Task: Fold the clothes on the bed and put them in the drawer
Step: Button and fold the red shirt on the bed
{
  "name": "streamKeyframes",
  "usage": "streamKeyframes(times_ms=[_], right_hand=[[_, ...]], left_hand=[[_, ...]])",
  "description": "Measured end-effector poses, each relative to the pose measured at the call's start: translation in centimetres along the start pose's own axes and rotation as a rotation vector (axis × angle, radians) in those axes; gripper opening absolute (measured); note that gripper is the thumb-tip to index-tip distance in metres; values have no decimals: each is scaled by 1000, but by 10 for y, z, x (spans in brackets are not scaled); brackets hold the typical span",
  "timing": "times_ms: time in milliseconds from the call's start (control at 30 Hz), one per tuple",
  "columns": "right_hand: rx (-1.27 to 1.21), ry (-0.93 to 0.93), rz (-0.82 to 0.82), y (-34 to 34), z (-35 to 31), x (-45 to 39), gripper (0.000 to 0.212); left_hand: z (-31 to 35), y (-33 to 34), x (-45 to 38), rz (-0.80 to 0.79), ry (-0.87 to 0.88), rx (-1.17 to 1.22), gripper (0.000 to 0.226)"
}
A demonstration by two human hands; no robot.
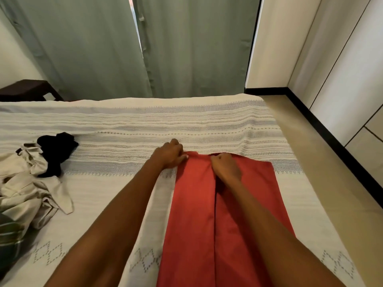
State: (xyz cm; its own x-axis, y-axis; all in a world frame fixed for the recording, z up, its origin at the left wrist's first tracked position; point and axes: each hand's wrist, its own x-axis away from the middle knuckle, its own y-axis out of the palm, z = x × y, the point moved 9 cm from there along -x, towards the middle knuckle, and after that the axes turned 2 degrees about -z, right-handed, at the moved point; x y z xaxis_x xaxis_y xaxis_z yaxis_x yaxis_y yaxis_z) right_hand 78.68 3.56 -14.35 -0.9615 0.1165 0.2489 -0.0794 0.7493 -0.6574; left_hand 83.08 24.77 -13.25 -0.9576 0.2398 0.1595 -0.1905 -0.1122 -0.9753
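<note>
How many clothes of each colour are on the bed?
Red: 1, the red garment, gripped by left hand and right hand
Black: 1, the black garment
Cream: 1, the cream garment
Dark striped: 1, the striped cloth, cut off by the frame
Total: 4

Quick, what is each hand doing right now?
Left hand: grip pinches the far edge of the red garment.
Right hand: grip curled on the garment's far edge too.

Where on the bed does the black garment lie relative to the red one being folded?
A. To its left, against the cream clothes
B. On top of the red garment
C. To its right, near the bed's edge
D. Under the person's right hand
A: the black garment lies left of the red garment, touching the cream clothes.
</note>
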Motion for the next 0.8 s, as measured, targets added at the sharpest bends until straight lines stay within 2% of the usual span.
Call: streamKeyframes(times_ms=[67,167,300,400,567,700,800], right_hand=[[55,-17,15,1,5,-8,25],[237,-112,20,10,5,-13,29],[170,-279,160,3,1,-2,24],[215,-497,203,-1,-8,28,10],[392,-636,144,21,6,114,23],[393,-685,48,32,29,195,19],[427,-736,-19,37,44,256,27]], left_hand=[[-3,-9,-5,47,-2,-57,39],[-3,-3,-6,98,-98,-67,35],[6,3,25,308,-209,32,40],[27,9,59,379,-128,-13,30],[73,28,150,488,82,12,15],[88,43,232,500,72,83,17],[94,51,296,502,47,110,22]])
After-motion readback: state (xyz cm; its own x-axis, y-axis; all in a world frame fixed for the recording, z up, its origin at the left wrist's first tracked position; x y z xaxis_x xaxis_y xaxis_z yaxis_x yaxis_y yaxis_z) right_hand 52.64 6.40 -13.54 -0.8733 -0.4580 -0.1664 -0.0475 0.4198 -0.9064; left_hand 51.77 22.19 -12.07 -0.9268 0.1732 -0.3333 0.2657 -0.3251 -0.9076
